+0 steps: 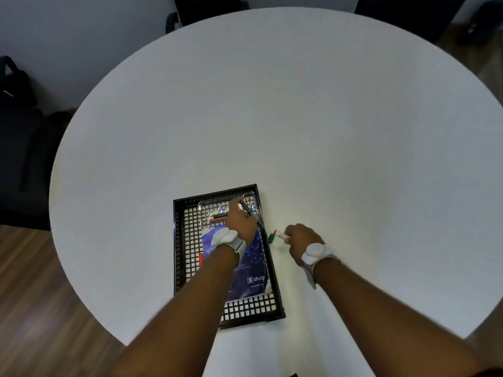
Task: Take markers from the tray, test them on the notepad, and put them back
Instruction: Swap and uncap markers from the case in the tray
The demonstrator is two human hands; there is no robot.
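Forearm hides much of the tray (178,240); left hand (239,223) grips a green marker (251,214), right hand (300,239) pinches a blurry green-tipped marker (276,235).

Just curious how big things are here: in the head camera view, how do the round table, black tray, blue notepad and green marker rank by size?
Largest to smallest as they look:
1. round table
2. black tray
3. blue notepad
4. green marker
The left hand and its arm hide part of the notepad.

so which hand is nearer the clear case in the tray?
Left. The left hand is over the clear case; the right hand is outside the tray, on its right.
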